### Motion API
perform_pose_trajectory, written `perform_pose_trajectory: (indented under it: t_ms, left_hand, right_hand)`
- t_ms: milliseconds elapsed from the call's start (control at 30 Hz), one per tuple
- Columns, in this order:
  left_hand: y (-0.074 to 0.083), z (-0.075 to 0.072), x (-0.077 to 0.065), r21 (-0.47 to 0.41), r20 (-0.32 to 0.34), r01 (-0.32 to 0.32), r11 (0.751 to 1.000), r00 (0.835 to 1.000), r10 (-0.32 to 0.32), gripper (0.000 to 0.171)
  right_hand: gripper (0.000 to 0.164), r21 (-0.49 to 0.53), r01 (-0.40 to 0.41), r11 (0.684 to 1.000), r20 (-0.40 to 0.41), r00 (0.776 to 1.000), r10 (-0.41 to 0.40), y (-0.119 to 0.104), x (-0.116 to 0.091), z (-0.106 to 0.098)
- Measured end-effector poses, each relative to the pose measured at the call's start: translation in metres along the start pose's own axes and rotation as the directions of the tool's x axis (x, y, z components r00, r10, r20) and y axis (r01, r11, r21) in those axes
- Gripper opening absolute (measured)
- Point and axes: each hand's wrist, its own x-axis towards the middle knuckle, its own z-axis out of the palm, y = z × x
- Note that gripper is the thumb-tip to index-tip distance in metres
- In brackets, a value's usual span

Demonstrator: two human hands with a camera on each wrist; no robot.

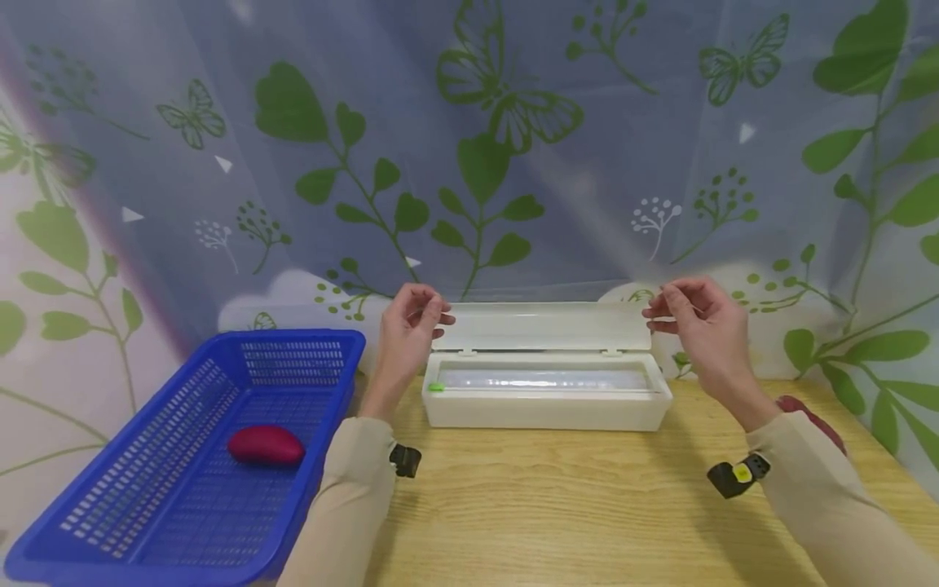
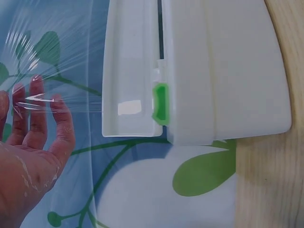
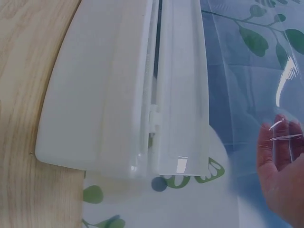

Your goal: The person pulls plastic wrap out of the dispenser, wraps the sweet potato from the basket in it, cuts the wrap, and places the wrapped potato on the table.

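A long white cling film dispenser (image 1: pixel 546 413) stands on the table with its lid (image 1: pixel 550 326) raised at the back. Inside lies a clear roll (image 1: pixel 543 380); a small green slider (image 1: pixel 436 387) sits at the left end. My left hand (image 1: pixel 409 333), above the dispenser's left end, pinches a transparent sheet of cling film (image 2: pixel 80 105), which creases toward the fingers in the left wrist view. Over the right end, my right hand (image 1: pixel 710 336) pinches the sheet's other side between thumb and fingers. The sheet is hardly visible in the head view.
To the left is a blue plastic basket (image 1: pixel 293 505) holding a dark red, oval sweet potato-like object (image 1: pixel 266 445). Another dark red object (image 1: pixel 814 420) lies partly hidden behind my right forearm. A patterned curtain (image 1: pixel 587 163) hangs right behind the dispenser.
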Motion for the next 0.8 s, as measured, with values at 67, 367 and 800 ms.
perform_pose_trajectory:
  t_ms: [67, 367, 800]
  left_hand:
    - [0.002, 0.0, 0.001, 0.001, -0.003, -0.008, 1.0, 1.0, 0.008, 0.012]
    - [0.012, 0.0, 0.004, -0.037, -0.032, -0.045, 0.998, 0.999, 0.044, 0.014]
    - [0.029, -0.005, 0.014, -0.019, -0.012, -0.091, 0.996, 0.996, 0.091, 0.013]
  right_hand:
    - [0.023, 0.01, -0.001, 1.0, -0.004, 1.0, 0.001, -0.003, 0.001, 0.0]
    - [0.022, 0.034, 0.037, 0.999, -0.017, 0.999, -0.037, -0.014, 0.007, 0.003]
    - [0.017, 0.105, 0.077, 0.992, -0.026, 0.997, -0.075, -0.031, 0.015, 0.006]
